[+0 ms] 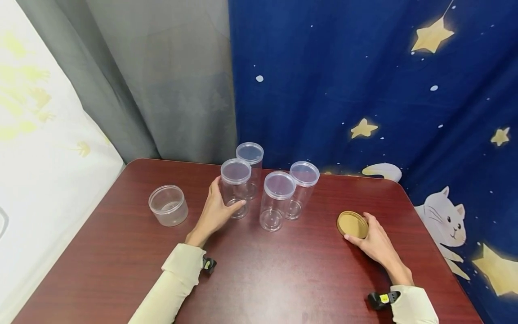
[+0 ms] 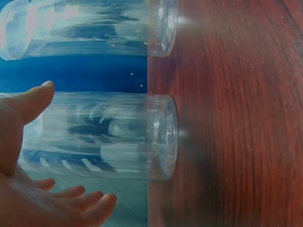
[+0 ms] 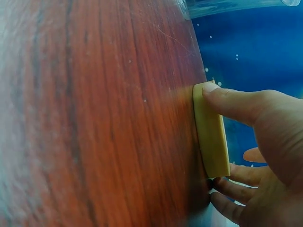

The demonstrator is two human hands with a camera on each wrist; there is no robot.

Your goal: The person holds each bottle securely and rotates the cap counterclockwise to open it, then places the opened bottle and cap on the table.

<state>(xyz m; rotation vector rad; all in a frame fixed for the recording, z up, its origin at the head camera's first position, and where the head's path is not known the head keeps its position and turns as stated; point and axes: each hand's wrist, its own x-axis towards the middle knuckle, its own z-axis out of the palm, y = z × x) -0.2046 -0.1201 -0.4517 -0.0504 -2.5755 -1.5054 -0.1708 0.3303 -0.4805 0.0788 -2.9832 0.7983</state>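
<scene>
My left hand [image 1: 216,210] is around the near-left tall clear plastic jar [image 1: 236,191], which stands upright. Thumb and fingers spread on either side of it; in the left wrist view the fingers [image 2: 102,208] are extended, with a gap between them and the jar wall [image 2: 99,130]. On the right, my right hand [image 1: 377,243] holds a round gold lid [image 1: 353,225] by its edge. In the right wrist view the thumb lies on one side of the lid [image 3: 210,127] and the fingers on the other, and the lid is low at the tabletop.
Three other tall jars stand close by: one behind [image 1: 250,173], one at front centre [image 1: 279,202], one behind that [image 1: 301,193]. A short, wide clear jar [image 1: 169,209] sits left on the reddish-brown table [image 1: 263,279]. Curtains [image 1: 291,81] hang along the table's back edge.
</scene>
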